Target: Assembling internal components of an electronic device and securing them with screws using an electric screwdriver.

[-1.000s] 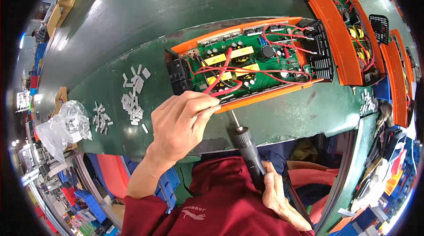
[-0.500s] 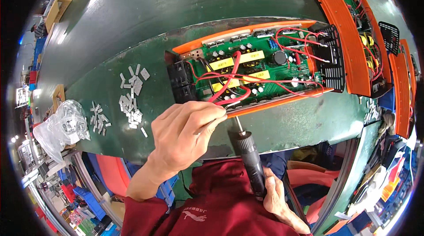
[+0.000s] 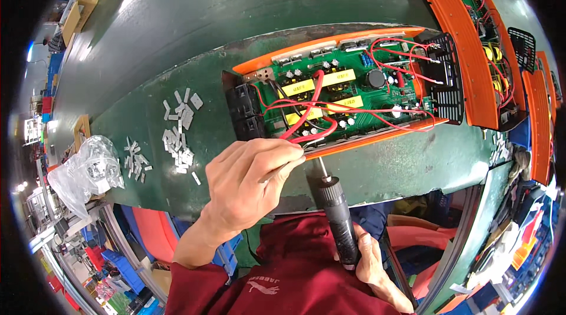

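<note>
The left hand [image 3: 247,179] is at the centre of the frame, thumb and forefinger pinched together at the near edge of the open orange housing; whatever lies between the fingertips is hidden. The right hand [image 3: 370,259], lower right of centre, is wrapped around the lower end of a black power screwdriver [image 3: 339,215], whose shaft points up to the near orange side panel [image 3: 368,141]. Whether the tip is seated cannot be told.

Good handling here probably means keeping the shaft square to that panel, steadying the edge, holding the left fingertips clear of the tip and pressing evenly. The thick red cable [image 3: 324,132] loops close to those fingers and is best kept from being trapped.

The open housing [image 3: 330,43] lies across the centre of the frame, with a green circuit board [image 3: 372,97], yellow-labelled transformers [image 3: 298,87] and a black vented end plate [image 3: 448,97]. Further out on the green counter [image 3: 147,38], small grey pieces [image 3: 177,144] lie left of centre, a clear plastic bag [image 3: 88,165] at far left, and another orange housing [image 3: 463,50] at upper right.
</note>
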Demonstrator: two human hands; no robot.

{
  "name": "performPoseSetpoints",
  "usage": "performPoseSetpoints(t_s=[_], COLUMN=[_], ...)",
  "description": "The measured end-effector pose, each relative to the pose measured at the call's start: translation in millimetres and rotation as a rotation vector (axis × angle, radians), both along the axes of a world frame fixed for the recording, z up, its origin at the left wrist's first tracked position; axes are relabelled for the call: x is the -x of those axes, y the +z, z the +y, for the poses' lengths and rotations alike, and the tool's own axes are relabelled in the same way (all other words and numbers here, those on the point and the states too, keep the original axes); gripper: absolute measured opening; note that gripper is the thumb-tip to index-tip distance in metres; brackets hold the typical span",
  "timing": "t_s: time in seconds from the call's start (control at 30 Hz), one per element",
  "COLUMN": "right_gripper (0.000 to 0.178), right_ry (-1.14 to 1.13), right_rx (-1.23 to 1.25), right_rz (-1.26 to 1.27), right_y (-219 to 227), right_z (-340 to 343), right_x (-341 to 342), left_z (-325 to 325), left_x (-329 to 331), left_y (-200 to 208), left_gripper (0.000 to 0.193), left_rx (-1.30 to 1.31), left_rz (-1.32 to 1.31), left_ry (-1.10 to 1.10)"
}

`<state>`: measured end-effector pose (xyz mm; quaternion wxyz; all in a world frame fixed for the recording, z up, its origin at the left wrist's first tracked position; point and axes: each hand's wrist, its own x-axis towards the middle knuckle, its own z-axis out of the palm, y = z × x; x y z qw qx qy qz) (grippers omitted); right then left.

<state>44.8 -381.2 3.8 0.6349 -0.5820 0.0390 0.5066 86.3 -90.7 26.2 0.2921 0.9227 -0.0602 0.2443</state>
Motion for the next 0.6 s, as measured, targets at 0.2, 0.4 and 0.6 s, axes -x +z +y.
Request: performPoseSetpoints(t_s=[0.2, 0.4, 0.6], right_gripper=[0.092, 0.111, 0.073], right_ry=[-0.081, -0.053, -0.052], right_rx=[-0.153, -0.18, -0.035], right_rz=[0.191, 0.329, -0.004], right_y=[-18.8, -23.4, -8.3], right_z=[-8.3, -7.5, 1.4], right_x=[12.2, 11.5, 10.9], left_z=[8.3, 14.9, 13.8], left_x=[-1.7, -3.5, -1.1], left_y=[3.0, 6.3, 3.9], left_gripper=[0.028, 0.026, 0.026], left_rx=[0.01, 0.014, -0.008], left_rz=[0.02, 0.091, 0.069], left_ry=[-0.049, -0.129, -0.109])
